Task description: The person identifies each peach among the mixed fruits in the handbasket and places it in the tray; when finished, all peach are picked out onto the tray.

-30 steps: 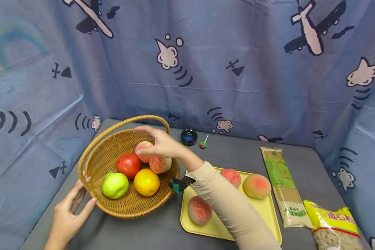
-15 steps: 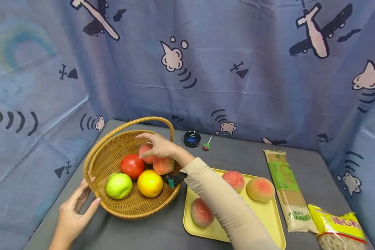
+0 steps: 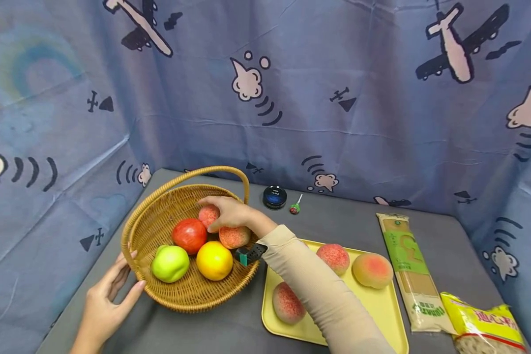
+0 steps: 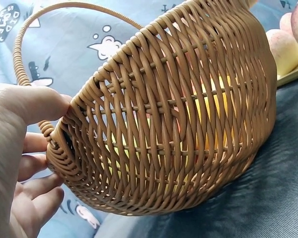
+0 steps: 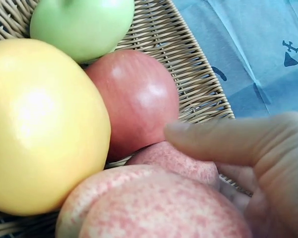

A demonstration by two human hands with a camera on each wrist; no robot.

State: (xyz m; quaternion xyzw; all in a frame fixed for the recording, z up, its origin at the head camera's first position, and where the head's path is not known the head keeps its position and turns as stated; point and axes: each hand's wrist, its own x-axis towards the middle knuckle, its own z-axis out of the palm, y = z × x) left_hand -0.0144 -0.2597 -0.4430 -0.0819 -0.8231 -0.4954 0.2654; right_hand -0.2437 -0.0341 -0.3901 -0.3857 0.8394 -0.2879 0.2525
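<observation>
My left hand (image 3: 103, 300) holds the left end of a wicker basket (image 4: 164, 109), thumb on the rim and fingers behind it near the handle base. Inside sit a green apple-like fruit (image 3: 170, 264), a round red fruit (image 3: 189, 236), a yellow-orange orange (image 3: 214, 260) and two speckled peaches. My right hand (image 3: 232, 214) reaches in from the right and grips the rear peach (image 3: 209, 215) between thumb and fingers. In the right wrist view the thumb lies at that peach's edge. The other peach (image 5: 164, 208) sits just in front of the hand, partly covering the rear one.
Right of the basket a yellow tray (image 3: 307, 332) bears peaches (image 3: 373, 270), partly under my right forearm. A noodle pack (image 3: 413, 270) and a yellow snack bag (image 3: 484, 322) lie farther right. A tuna can (image 3: 275, 197) and a lollipop (image 3: 295, 205) stand behind, before a curtain (image 3: 314, 98).
My right hand has lowered over the rear peach, and its spread fingers have closed in around it. The left hand keeps its place on the basket. The head view has shifted slightly.
</observation>
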